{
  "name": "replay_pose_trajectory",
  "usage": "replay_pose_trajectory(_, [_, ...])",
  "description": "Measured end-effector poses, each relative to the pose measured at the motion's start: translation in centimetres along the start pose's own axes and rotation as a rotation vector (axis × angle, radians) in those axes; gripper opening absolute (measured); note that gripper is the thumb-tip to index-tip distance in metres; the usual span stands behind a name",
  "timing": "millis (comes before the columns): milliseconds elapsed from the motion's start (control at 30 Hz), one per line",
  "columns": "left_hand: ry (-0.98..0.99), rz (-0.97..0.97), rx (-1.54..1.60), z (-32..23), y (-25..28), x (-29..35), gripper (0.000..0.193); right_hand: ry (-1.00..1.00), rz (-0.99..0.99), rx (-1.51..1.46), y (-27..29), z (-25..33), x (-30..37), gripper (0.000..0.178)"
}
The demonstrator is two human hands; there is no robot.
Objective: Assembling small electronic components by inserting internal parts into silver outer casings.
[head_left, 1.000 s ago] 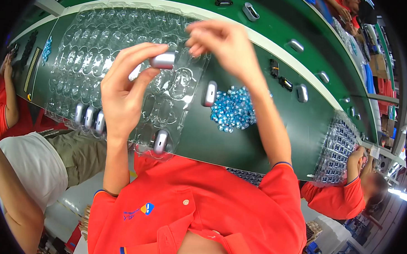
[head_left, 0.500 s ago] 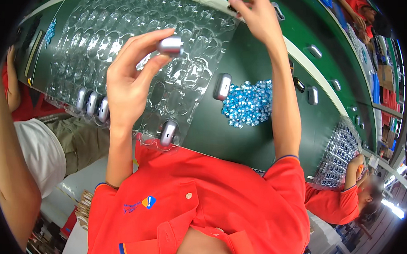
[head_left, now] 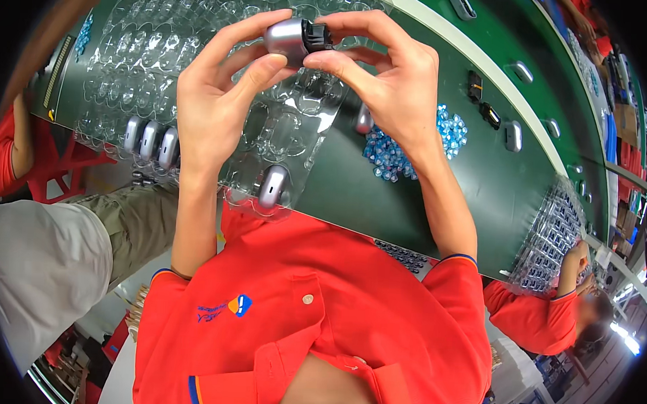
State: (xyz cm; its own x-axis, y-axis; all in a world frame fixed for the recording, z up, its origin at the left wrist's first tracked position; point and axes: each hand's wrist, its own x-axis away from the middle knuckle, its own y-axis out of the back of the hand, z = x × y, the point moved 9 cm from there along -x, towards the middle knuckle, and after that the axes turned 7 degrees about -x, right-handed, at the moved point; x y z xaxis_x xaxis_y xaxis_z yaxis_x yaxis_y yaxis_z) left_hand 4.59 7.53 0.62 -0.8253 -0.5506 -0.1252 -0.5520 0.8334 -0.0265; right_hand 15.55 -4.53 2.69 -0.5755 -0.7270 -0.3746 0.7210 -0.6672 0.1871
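Note:
Between thumb and fingers, my left hand grips a silver rounded casing above the clear plastic tray. My right hand pinches a black plastic part against the casing's right end; how deep it sits inside is hidden. Below my left wrist, another silver casing with a small dark slot rests at the tray's near edge. Several more casings stand in the tray further left. A pile of shiny blue bead-like pieces lies partly behind my right forearm, beside a half-hidden silver casing.
Two black parts and a silver casing lie right of the beads, near a pale curved rail. Beyond it, casings sit on a green surface. At right, a co-worker's hand is by a filled tray.
My right hand has come back from the far rail with the black part and brought it to the casing. My left hand has raised the casing slightly and turned it.

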Motion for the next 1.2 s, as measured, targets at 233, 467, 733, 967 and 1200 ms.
replay_pose_trajectory(233, [0.052, 0.023, 0.018, 0.4, 0.0, 0.2, 0.034, -0.123, 0.015, -0.107, -0.7, -1.0, 0.7, 0.035])
replay_pose_trajectory(467, [-0.046, 0.042, -0.122, -0.4, 0.2, 0.9, 0.035, -0.377, 0.202, -0.656, -2.0, -4.4, 1.2, 0.041])
replay_pose_trajectory(733, [-0.213, 0.235, -0.366, -1.3, -0.1, 1.9, 0.036, -0.473, 0.510, -0.857, -5.2, -2.3, 3.7, 0.049])
replay_pose_trajectory(967, [-0.097, 0.076, -0.401, -2.6, 0.5, 3.0, 0.044, -0.388, 0.411, -0.817, -5.8, -1.5, 2.5, 0.044])
replay_pose_trajectory(1200, [0.083, -0.013, -1.261, -1.5, 8.4, 7.1, 0.051, 0.245, -0.108, 0.607, 14.3, -13.2, -10.9, 0.035])
